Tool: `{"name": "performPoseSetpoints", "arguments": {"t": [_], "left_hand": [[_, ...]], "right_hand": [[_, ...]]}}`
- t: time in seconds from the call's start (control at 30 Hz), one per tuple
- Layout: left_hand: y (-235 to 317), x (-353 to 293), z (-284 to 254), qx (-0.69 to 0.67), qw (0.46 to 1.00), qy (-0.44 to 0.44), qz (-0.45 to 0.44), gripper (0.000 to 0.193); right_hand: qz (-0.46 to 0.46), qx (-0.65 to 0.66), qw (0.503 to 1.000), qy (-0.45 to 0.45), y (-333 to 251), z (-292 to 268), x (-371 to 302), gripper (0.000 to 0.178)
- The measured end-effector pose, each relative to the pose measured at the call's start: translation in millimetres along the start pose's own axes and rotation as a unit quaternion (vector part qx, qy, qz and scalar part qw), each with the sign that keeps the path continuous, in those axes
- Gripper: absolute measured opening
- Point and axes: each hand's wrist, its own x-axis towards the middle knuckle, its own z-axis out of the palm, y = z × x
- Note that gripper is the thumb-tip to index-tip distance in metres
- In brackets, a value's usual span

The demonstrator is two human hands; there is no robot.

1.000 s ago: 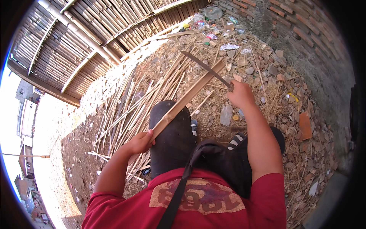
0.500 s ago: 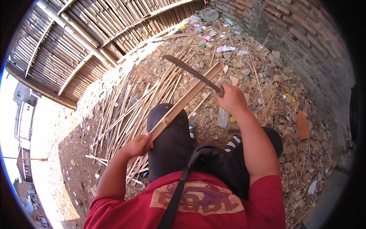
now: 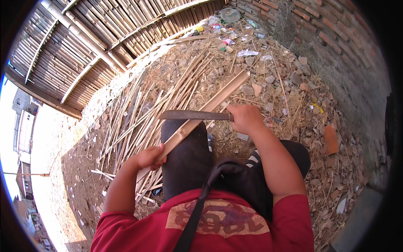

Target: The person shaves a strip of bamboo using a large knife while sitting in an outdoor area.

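My left hand (image 3: 150, 157) is closed around the near end of a split bamboo piece (image 3: 216, 100), its hollow side facing up. The piece slants up and to the right across my left knee, its far end over the rubble. In my right hand (image 3: 245, 118) is the handle of a machete (image 3: 191, 115). The dark blade points left and lies across the bamboo piece, just above my knee; whether it touches the bamboo I cannot tell.
A heap of thin bamboo strips (image 3: 138, 122) lies on the ground to the left. Beyond it stands a bamboo-slat wall (image 3: 96, 35). At the right rises a brick wall (image 3: 336, 54). Litter (image 3: 247, 53) and an orange tile piece (image 3: 331, 139) lie among stones and straw.
My right hand has brought the machete down and toward me, its blade turning from slanted up-left to nearly level. The left hand keeps its grip; the bamboo piece has barely shifted.
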Motion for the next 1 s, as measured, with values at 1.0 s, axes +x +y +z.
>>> {"name": "performPoseSetpoints", "arguments": {"t": [1.0], "left_hand": [[4.6,-25.6,8.6,0.010,0.993,0.110,0.041,0.065]], "right_hand": [[0.061,0.141,0.985,0.074,15.7,-24.9,-5.5,0.030]]}}
